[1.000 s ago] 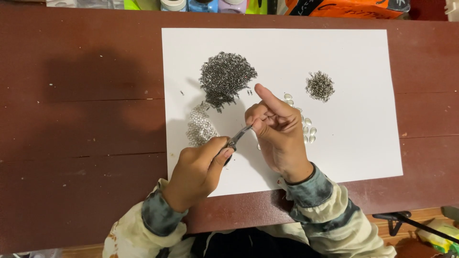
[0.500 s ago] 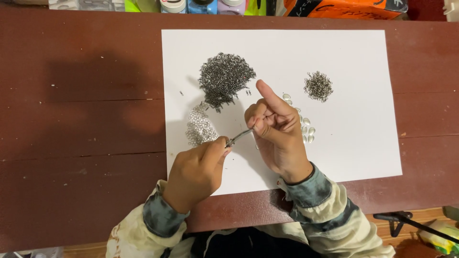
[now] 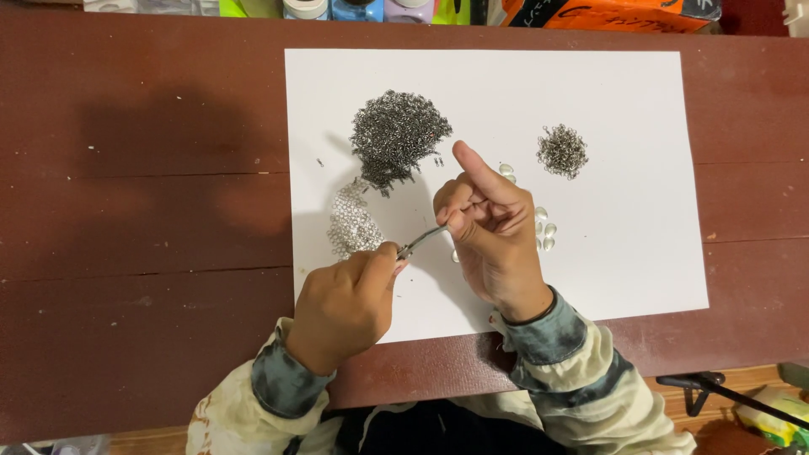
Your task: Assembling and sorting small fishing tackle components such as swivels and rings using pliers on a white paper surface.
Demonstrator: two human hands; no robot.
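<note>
My left hand grips small metal pliers whose tip points up and right toward my right hand. The right hand's thumb and fingers pinch something tiny at the pliers' tip, with the index finger raised; the piece itself is too small to make out. Both hands hover over a white paper sheet. On the sheet lie a large dark pile of small metal rings, a flat patch of silvery linked rings, a small grey ring pile and several clear drop-shaped beads.
The sheet rests on a dark red-brown wooden table. Jars and coloured containers line the far edge, with an orange box at the back right. A black stand leg shows below the table's near edge at right.
The hands have barely shifted. The pliers' tip has stayed at the right hand's fingertips, and the raised index finger has tilted slightly.
</note>
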